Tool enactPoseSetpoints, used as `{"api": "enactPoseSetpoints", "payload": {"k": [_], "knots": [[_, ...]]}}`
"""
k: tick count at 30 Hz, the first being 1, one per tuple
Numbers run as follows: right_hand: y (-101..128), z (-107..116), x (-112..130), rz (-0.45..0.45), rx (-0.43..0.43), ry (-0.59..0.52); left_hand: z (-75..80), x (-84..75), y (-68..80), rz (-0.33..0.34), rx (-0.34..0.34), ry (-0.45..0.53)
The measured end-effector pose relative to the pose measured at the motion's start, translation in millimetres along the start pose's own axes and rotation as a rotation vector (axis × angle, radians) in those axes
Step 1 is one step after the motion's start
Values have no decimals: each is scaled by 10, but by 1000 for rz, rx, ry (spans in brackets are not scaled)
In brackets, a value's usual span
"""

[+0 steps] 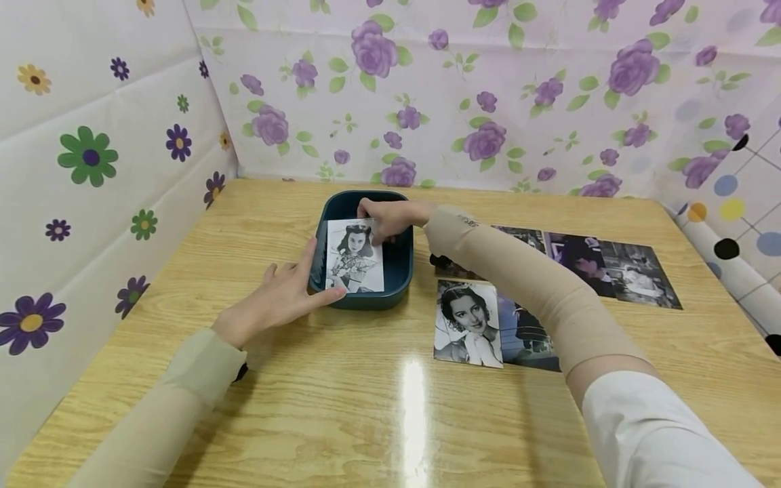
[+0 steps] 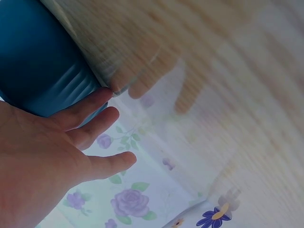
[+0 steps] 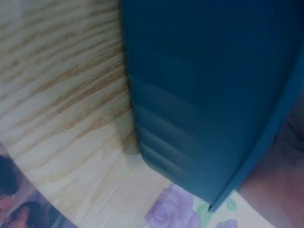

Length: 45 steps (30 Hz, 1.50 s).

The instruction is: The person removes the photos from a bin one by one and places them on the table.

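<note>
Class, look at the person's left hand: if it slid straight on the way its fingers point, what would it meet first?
The left hand would meet the blue tray at once; its fingertips already touch the near-left wall.

No readable text, labels, brands, numbers or signs, photographs (image 1: 468, 324) show portraits only

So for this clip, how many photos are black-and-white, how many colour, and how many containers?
Black-and-white photos: 2, one in the tub, one on the table
Darker colour-tinted photos, overlapping on the table: about 4
Blue tub: 1
Total: about 7
</note>
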State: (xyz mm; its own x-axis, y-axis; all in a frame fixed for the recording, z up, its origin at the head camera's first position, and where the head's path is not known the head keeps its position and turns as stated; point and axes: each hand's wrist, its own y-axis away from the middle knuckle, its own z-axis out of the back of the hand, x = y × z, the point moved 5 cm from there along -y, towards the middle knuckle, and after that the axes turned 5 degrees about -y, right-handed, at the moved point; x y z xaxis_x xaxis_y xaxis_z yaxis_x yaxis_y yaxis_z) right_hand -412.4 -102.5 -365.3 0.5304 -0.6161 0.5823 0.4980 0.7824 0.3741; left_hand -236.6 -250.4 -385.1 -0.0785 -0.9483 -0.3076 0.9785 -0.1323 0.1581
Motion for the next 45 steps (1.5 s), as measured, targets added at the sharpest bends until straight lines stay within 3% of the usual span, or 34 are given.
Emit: {"api": "enactPoseSetpoints", "payload": {"k": [5,15,26,30,35,40,45], "knots": [[148,35,36,31,-9,-155,9,-11,14,3,4,-10],[307,28,80,95,16,-208,6,-18,0,-4,-11,-7],[736,411,36,131,-30,-407,2,-35,-2,-7,-5,0],[1051,564,-88,132,-50,-451,-2,-30,8,-12,-2,-1],[1628,662,-441,97,-94,-442,-14,-48,11,-20,6,8],[2311,586,-947,11,-92,-428,-7,-48,14,-20,3,3],[3017,386,-1416,-62,-7,-409,2,-60,32,-20,9,-10]]}}
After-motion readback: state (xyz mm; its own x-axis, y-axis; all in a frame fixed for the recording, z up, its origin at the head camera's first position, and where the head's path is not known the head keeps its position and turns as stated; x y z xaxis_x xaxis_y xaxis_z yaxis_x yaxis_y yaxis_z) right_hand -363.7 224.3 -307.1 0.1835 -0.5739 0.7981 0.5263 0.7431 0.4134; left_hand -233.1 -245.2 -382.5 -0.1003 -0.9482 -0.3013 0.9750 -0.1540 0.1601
